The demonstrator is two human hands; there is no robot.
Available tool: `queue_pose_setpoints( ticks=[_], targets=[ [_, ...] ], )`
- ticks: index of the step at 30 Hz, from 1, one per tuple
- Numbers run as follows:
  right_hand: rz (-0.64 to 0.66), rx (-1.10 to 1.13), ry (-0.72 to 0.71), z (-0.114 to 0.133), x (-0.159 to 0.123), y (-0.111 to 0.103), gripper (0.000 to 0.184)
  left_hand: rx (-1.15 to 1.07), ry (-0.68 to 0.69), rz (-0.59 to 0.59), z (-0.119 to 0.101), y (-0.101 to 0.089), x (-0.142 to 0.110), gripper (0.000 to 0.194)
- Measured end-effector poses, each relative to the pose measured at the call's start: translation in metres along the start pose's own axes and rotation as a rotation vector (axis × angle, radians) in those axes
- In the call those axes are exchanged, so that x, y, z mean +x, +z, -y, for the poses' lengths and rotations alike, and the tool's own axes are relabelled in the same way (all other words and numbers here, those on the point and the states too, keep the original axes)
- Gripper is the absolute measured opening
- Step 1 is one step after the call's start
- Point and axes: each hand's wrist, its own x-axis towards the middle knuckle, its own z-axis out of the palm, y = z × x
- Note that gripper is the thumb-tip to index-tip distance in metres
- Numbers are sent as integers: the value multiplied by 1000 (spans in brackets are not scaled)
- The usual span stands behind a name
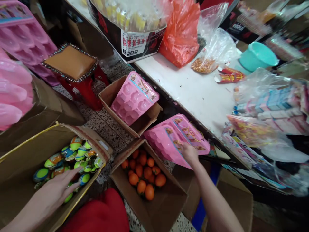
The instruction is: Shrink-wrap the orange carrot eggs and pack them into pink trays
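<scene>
My left hand (54, 188) reaches into a cardboard box (19, 161) at lower left, fingers stretched out over several shiny green, blue and orange egg-shaped toys (80, 153). Its fingertips hide some of them; whether they touch cannot be told. My right hand (190, 154) is closed at the near edge of pink molded plastic trays (160, 138) with printed strips, which lean beside the table. Between my hands stands a second cardboard box (166, 201) with several orange egg-shaped or fruit-like pieces (147, 174). Another pink tray (131, 100) stands tilted in a smaller box (130, 131) beyond.
A white table (183, 85) runs along the right, bearing a printed carton (138, 43), a red plastic bag (178, 35), clear bags and a turquoise basin (259, 57). A cushioned stool (71, 62) stands at upper left, near more pink trays (26, 38).
</scene>
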Motion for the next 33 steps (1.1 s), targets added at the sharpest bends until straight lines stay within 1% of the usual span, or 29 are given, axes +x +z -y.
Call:
queue_pose_setpoints(
  ticks=[2,3,4,5,7,8,11,12,14,15,16,17,19,20,21,22,24,25,26,28,29,30,32,33],
  targets=[
    [-59,-60,124,-10,-1,-22,32,4,87,51,-7,10,8,47],
    [-73,-86,171,-9,-5,-28,32,13,117,81,-12,13,10,48],
    [-62,-99,186,-6,-11,-31,30,28,131,109,-17,15,11,50],
    [-24,-99,167,0,-17,-31,27,46,132,138,-23,15,10,51],
    [85,-75,80,13,-25,-30,18,78,119,187,-31,14,5,50],
    [110,-69,53,20,-25,-29,18,87,116,206,-33,13,3,50],
    [66,-98,81,35,-20,-28,31,96,109,254,-30,8,-5,51],
    [60,-103,76,40,-19,-29,30,112,89,265,-28,6,-8,52],
    [82,-100,38,47,-17,-35,19,164,35,275,-22,4,-11,53],
    [90,-101,22,49,-16,-42,14,183,17,272,-20,2,-12,52],
    [80,-110,29,49,-16,-51,14,186,15,264,-18,1,-13,51],
    [35,-136,58,48,-16,-62,20,176,24,252,-17,0,-14,51],
    [-133,-239,136,44,-17,-85,39,144,48,234,-17,-2,-15,51],
    [-197,-303,140,42,-19,-96,43,139,46,232,-18,-3,-15,50],
    [-199,-357,109,41,-21,-105,42,145,31,234,-19,-4,-16,50],
    [-140,-396,48,40,-24,-113,37,153,12,235,-19,-5,-17,49],
    [59,-426,-100,41,-33,-127,20,145,-13,236,-18,-6,-21,48],
    [118,-442,-145,43,-38,-134,14,128,-18,242,-17,-7,-25,48],
    [113,-468,-176,45,-43,-143,10,104,-21,251,-14,-6,-29,48],
    [-40,-522,-250,52,-54,-162,14,22,-41,241,-10,-5,-36,45],
    [-112,-530,-322,57,-61,-171,18,-28,-57,217,-10,-3,-38,44],
    [-158,-520,-415,64,-69,-179,24,-81,-66,181,-13,-2,-37,45],
    [-179,-446,-616,81,-88,-189,34,-186,-48,92,-30,-2,-28,57],
    [-166,-402,-697,90,-98,-191,36,-229,-11,52,-45,-4,-19,65]
  ],
)
